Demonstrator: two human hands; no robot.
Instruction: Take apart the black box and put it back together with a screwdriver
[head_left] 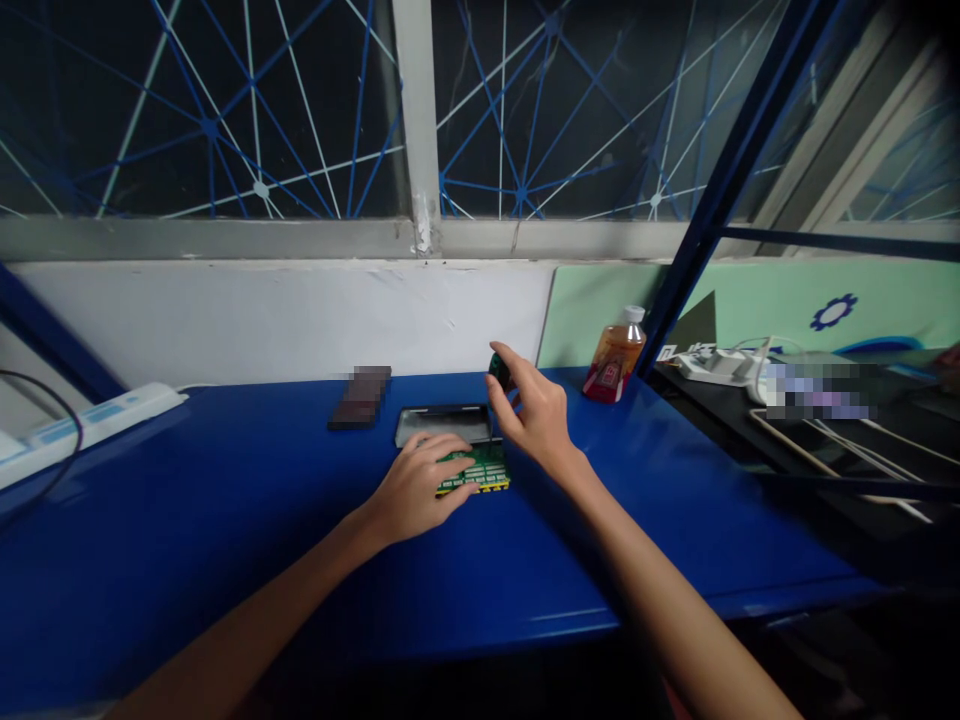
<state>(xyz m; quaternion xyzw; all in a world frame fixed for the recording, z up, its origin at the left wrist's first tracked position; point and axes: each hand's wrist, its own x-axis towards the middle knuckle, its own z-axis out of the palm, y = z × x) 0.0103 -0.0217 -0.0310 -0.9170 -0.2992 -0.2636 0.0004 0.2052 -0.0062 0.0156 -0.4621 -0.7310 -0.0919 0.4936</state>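
We face a blue table under a white wall and dark windows (crossed by blue-and-white lines), dimly lit.

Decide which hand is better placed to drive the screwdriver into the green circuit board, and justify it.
Right. The right hand grips the screwdriver upright above the green circuit board, while the left hand lies flat on the board, steadying it.

No text, brand or number can be read: the red label on the bottle is too small to make out, and the green panel behind that bottle bears only a blue gear sign, without words.
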